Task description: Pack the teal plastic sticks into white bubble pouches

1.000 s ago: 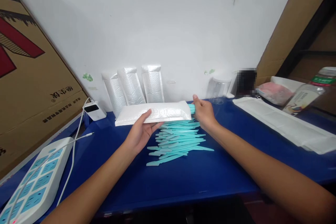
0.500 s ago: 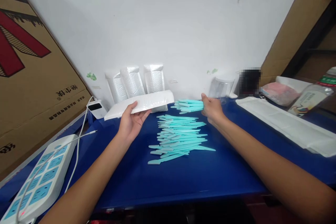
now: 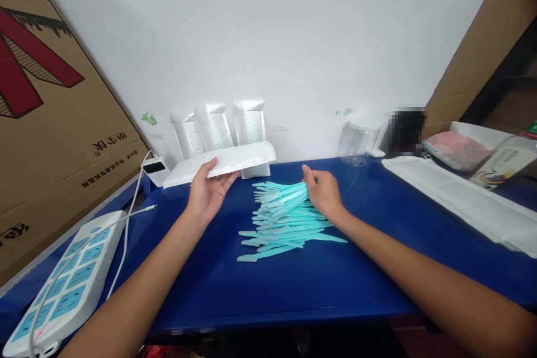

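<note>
Against the wall (image 3: 285,50) at the left, three silvery padded mailers (image 3: 213,127) lean upright side by side, apparently set aside already, though whether anything is inside them cannot be told. In front of them a white padded mailer (image 3: 235,156) is held up above the counter (image 3: 201,291), its contents hidden, so it looks to be the one in progress. In the middle, a heap of slim turquoise tools (image 3: 289,229) lies loose on the counter, blades mostly to the left, handles to the right; these are plainly not packed. Farther right, flat white packaging (image 3: 461,198) lies on the counter, seemingly unused. As for the hands, the left hand (image 3: 208,193) is partly open, pinching the held mailer by its near edge, thumb on top and fingers underneath. The right hand (image 3: 323,193) is closed in a loose fist round the handle ends of a bunch of the tools at the far side of the heap; the bunch overlaps the others, and whether it rests on them or is slightly lifted cannot be told.
</note>
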Motion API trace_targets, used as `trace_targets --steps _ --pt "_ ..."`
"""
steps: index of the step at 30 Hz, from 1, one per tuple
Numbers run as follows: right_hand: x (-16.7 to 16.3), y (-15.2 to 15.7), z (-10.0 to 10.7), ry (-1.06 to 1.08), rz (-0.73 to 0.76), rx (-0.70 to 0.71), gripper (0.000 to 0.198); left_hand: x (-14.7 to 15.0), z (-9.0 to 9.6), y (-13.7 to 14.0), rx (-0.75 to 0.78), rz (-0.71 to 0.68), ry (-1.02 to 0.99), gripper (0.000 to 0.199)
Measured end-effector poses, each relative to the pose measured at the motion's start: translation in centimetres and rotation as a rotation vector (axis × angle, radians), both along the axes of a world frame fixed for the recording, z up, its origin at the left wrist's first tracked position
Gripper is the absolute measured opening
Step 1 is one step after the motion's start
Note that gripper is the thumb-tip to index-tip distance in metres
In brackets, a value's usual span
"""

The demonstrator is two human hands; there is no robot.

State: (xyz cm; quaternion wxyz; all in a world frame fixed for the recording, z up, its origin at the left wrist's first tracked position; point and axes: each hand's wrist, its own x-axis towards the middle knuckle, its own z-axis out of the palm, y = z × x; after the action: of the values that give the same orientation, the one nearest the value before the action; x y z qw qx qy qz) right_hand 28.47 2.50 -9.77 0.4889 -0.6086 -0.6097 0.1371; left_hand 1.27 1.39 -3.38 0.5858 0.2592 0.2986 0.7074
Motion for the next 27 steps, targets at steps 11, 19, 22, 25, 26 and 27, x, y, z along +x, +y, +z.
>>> trace_targets --steps 11,19,22,25,26,27 --pt "0.0 -0.6 0.0 -0.2 -0.055 0.008 0.052 0.3 -0.1 -0.2 -0.005 -0.015 0.024 0.011" --pt "-1.2 -1.7 1.6 0.146 0.212 0.011 0.041 0.9 -0.2 -0.4 0.045 -0.025 0.083 0.017" --pt "-2.2 -2.6 2.5 0.599 0.396 -0.179 0.028 1.7 -0.4 -1.0 0.06 0.009 0.164 0.031" --pt "-3.1 -3.7 3.4 0.954 0.542 -0.398 0.025 2.4 -0.7 -2.0 0.06 0.028 0.285 0.051" --pt "-3.3 -4.1 3.6 1.01 0.565 -0.453 0.026 2.6 -0.9 -2.3 0.068 0.02 0.335 0.057" --pt "-3.5 -4.4 3.7 1.041 0.576 -0.495 0.027 2.8 -1.0 -2.7 0.088 0.001 0.384 0.064"
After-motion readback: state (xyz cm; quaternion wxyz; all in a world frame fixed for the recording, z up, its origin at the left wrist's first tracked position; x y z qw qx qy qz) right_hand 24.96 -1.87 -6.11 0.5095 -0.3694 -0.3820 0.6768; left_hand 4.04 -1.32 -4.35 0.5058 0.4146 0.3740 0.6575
